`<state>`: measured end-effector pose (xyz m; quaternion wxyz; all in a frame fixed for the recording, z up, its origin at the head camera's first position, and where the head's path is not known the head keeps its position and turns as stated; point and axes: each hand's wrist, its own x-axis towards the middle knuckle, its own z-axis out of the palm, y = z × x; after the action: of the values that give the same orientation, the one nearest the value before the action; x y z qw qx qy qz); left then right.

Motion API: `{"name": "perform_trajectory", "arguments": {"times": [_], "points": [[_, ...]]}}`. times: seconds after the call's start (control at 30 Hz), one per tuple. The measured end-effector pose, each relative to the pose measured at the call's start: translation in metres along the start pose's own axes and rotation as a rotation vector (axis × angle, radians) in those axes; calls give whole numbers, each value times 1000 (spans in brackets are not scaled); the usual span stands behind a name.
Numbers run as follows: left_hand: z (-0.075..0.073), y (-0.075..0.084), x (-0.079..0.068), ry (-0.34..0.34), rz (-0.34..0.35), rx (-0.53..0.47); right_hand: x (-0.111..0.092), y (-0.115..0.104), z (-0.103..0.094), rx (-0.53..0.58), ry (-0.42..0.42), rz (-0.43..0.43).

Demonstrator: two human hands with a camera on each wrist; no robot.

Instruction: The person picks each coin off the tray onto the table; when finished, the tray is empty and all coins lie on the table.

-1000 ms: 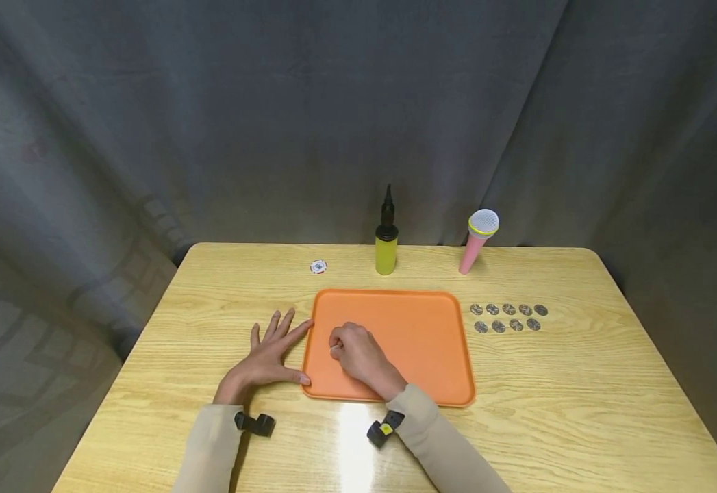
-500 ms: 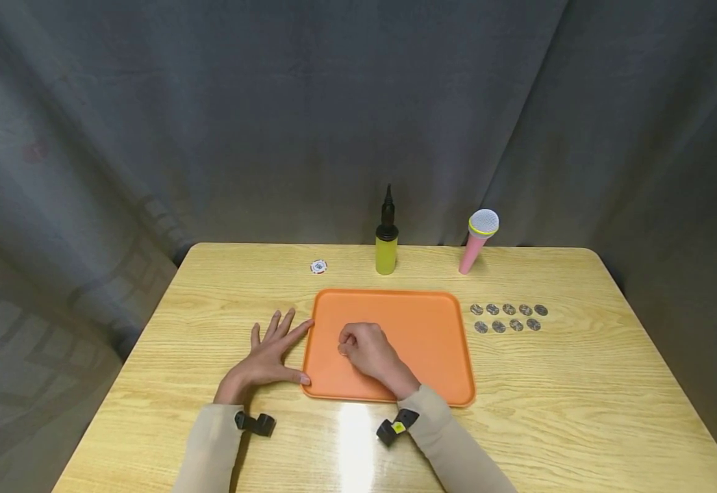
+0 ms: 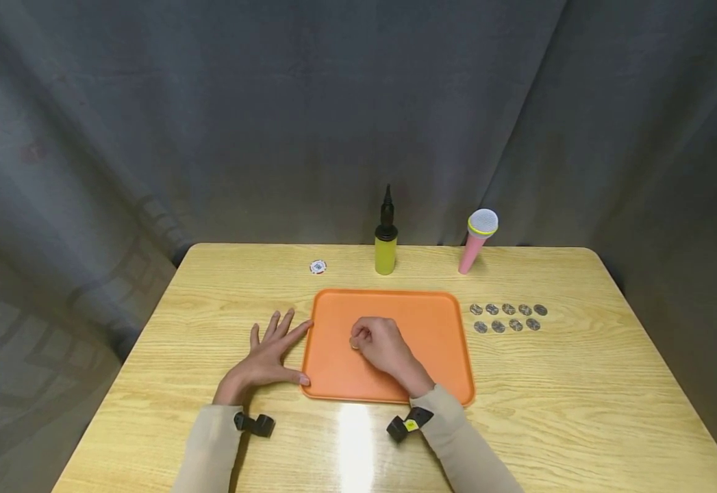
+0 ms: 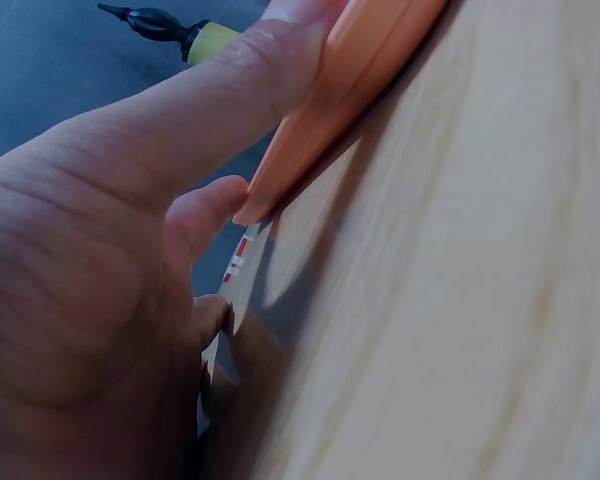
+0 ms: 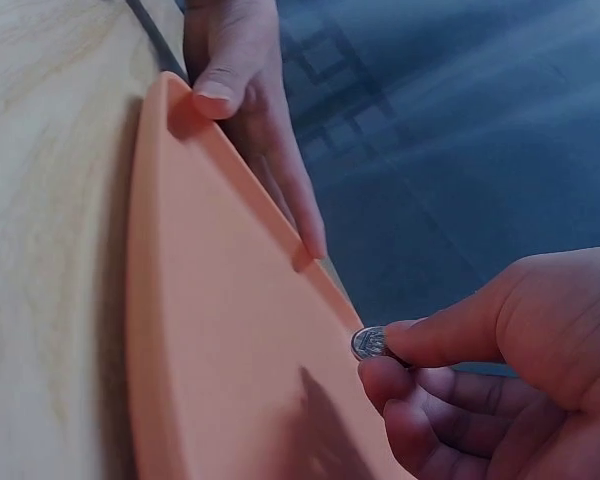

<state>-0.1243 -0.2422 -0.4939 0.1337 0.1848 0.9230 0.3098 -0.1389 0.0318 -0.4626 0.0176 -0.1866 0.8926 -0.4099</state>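
My right hand (image 3: 384, 344) is over the orange tray (image 3: 420, 322) and pinches a silver coin (image 5: 369, 343) between thumb and finger. In the right wrist view the coin shows at the fingertips, its face partly covered by the thumb. My left hand (image 3: 263, 359) lies spread at the tray's left side. Its thumb and forefinger touch the tray rim, and the other fingers point away over the table. To the right of the tray, several silver coins (image 3: 508, 309) lie flat in two rows.
Behind the tray stand a yellow-green hand pump (image 3: 385, 253) with a black top and a pink toy microphone (image 3: 477, 239). A poker chip (image 3: 318, 267) lies at the back left of the wooden table (image 3: 580, 383). Grey curtains (image 3: 358, 123) hang behind the table.
My right hand has moved to the right across the tray, still pinching the coin. The left hand, the tray and the rows of coins have stayed put.
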Motion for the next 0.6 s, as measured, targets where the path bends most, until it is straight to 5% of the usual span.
{"name": "perform_trajectory", "arguments": {"times": [0.6], "points": [[1, -4, 1, 5, 26, 15, -3, 21, -35, 43, 81, 72]]}}
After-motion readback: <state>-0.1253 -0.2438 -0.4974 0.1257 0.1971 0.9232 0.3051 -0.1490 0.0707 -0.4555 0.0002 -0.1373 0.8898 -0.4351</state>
